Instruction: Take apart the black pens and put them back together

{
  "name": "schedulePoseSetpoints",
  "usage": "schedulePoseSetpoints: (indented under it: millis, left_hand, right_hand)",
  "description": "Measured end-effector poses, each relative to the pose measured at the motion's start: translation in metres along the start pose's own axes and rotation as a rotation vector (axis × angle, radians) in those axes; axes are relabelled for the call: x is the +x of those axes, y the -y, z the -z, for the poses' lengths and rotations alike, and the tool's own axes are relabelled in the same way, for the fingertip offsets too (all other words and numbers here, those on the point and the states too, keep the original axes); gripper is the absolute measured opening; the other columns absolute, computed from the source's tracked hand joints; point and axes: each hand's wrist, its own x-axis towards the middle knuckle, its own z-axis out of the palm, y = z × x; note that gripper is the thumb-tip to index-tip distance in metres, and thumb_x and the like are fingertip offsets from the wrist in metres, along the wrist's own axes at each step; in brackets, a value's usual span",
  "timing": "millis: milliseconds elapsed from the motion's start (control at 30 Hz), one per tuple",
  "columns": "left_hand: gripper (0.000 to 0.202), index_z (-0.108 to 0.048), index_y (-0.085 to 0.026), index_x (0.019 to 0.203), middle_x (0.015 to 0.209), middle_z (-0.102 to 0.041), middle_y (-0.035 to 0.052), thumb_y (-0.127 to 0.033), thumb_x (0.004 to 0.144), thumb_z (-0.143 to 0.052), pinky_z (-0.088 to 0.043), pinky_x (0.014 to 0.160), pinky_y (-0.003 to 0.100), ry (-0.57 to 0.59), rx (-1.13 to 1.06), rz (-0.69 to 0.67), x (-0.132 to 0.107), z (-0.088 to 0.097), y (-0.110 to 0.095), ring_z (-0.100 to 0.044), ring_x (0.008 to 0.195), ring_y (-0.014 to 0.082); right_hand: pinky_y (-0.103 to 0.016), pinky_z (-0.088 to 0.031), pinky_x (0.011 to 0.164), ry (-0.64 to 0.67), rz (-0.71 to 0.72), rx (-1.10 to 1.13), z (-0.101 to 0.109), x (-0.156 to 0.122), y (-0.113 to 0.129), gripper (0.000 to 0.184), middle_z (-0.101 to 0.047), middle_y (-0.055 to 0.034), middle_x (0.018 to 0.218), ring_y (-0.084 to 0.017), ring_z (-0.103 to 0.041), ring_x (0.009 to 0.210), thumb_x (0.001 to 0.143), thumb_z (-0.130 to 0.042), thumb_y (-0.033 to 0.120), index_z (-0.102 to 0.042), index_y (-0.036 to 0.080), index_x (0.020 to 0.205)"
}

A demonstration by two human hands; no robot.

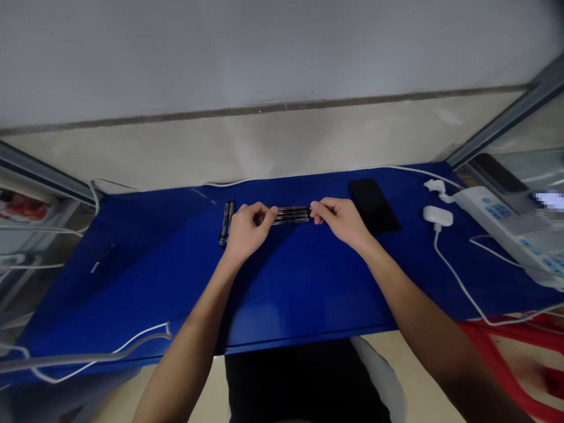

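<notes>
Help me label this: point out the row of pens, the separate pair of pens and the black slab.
Row of pens (291,215): head view, mid-barrel.
Separate pair of pens (225,221): head view, barrel of the left one.
Black slab (374,205): head view, middle of top face.

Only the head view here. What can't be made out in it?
All in the head view:
- Pen row: left ends hidden by the left hand.
- Right hand: whether it grips or only touches the pen row; fingertips too small.
- Dark item at far left: identity lost in blur and dimness.
- Keypad device: far side cut off by the right edge.
- Red frame: rest cut off by the right edge.
</notes>
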Motion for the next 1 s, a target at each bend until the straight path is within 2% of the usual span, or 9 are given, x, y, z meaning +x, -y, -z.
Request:
schedulePoseSetpoints:
  millis: [133, 300, 500, 567, 700, 767, 900, 1000]
  left_hand:
    - [0.036, -0.059, -0.021, 0.067, 0.06, -0.057, -0.0011, -0.044, 0.093, -0.055, -0.037, 0.066, 0.031, -0.008, -0.002, 0.007, 0.0, 0.0, 0.001, -0.049, 0.063, 0.0159]
    - [0.036, -0.06, -0.02, 0.068, 0.06, -0.056, -0.0015, -0.044, 0.094, -0.055, -0.035, 0.064, 0.029, -0.017, 0.002, -0.006, 0.0, -0.002, 0.003, -0.049, 0.065, 0.0157]
    - [0.037, -0.059, -0.02, 0.068, 0.062, -0.055, -0.0017, -0.045, 0.094, -0.055, -0.036, 0.066, 0.027, -0.047, 0.024, -0.038, -0.001, -0.001, 0.004, -0.05, 0.067, 0.0155]
    - [0.037, -0.059, -0.02, 0.067, 0.061, -0.054, -0.0019, -0.045, 0.094, -0.055, -0.036, 0.065, 0.027, -0.05, 0.02, -0.035, -0.001, -0.001, 0.005, -0.05, 0.066, 0.0155]
    - [0.036, -0.059, -0.021, 0.068, 0.061, -0.054, -0.0018, -0.044, 0.094, -0.055, -0.037, 0.065, 0.027, -0.045, -0.007, -0.033, -0.002, -0.003, 0.003, -0.051, 0.066, 0.0159]
    - [0.036, -0.059, -0.02, 0.068, 0.06, -0.053, -0.0018, -0.043, 0.094, -0.055, -0.037, 0.065, 0.027, -0.059, -0.007, -0.038, -0.002, -0.003, 0.002, -0.051, 0.066, 0.0158]
    - [0.036, -0.057, -0.02, 0.067, 0.06, -0.053, -0.0017, -0.042, 0.095, -0.055, -0.036, 0.066, 0.027, -0.092, -0.011, -0.046, -0.002, -0.005, 0.002, -0.05, 0.067, 0.0157]
    - [0.037, -0.055, -0.02, 0.066, 0.06, -0.051, -0.0018, -0.042, 0.096, -0.054, -0.036, 0.065, 0.027, -0.09, -0.032, -0.035, -0.002, -0.007, 0.004, -0.049, 0.066, 0.0158]
  right_hand:
    - [-0.031, -0.05, 0.068, -0.018, 0.018, 0.045, 0.0, 0.001, -0.003, 0.024, -0.071, -0.0038, 0.08, -0.018, -0.066, 0.072, 0.086, -0.068, 0.044, -0.071, 0.02, 0.087]
    - [-0.03, -0.048, 0.065, 0.016, -0.017, 0.03, -0.002, 0.003, -0.007, 0.04, -0.066, -0.0027, 0.064, -0.016, -0.062, 0.062, 0.094, -0.055, 0.049, -0.069, 0.019, 0.073]
    - [-0.03, -0.047, 0.067, -0.018, 0.007, 0.089, -0.008, 0.004, -0.013, 0.018, -0.069, -0.0021, 0.078, -0.017, -0.063, 0.07, 0.086, -0.068, 0.039, -0.069, 0.021, 0.087]
    - [-0.03, -0.046, 0.067, -0.006, -0.013, 0.079, -0.007, 0.003, -0.011, 0.022, -0.068, -0.0018, 0.074, -0.017, -0.063, 0.068, 0.089, -0.064, 0.042, -0.068, 0.02, 0.082]
    - [-0.029, -0.043, 0.059, 0.016, -0.052, 0.028, -0.005, 0.0, -0.004, 0.043, -0.061, -0.0006, 0.059, -0.015, -0.058, 0.057, 0.095, -0.052, 0.049, -0.063, 0.02, 0.065]
    - [-0.029, -0.044, 0.06, -0.003, -0.031, 0.036, -0.005, 0.0, -0.004, 0.04, -0.062, -0.0006, 0.062, -0.015, -0.059, 0.059, 0.093, -0.055, 0.049, -0.063, 0.02, 0.067]
    - [-0.031, -0.048, 0.068, -0.051, 0.023, 0.121, -0.007, 0.002, -0.007, 0.021, -0.069, -0.0023, 0.08, -0.017, -0.063, 0.071, 0.086, -0.067, 0.043, -0.068, 0.021, 0.085]
    - [-0.031, -0.048, 0.068, -0.051, 0.018, 0.115, -0.008, 0.001, -0.006, 0.024, -0.068, -0.0022, 0.076, -0.017, -0.062, 0.069, 0.088, -0.064, 0.044, -0.068, 0.021, 0.08]
